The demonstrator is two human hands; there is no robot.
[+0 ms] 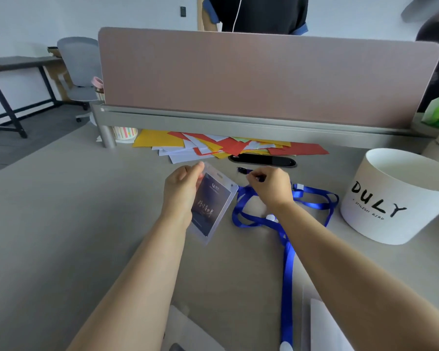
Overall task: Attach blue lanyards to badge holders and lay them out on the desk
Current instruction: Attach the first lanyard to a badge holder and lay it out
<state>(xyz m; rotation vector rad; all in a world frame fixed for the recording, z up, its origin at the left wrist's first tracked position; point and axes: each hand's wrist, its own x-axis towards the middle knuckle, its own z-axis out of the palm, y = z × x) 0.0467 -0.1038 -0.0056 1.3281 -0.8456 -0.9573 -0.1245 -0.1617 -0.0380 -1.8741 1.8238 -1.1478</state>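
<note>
Not yet joined: left hand [181, 184] pinching badge holder [211, 203] above the surface [74, 211], right hand [270, 186] closed on clip [241, 170] of blue lanyard [287, 249] trailing near-right. None laid out finished.

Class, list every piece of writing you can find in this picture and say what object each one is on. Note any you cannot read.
"DULY": large black letters on the white tub.
"STYLISH BIRD": small black line under it on the same tub; the mark before it is too small to read.
Card in the badge holder, held by the left hand: a small logo and a line of pale script, both too blurred to read.
</note>
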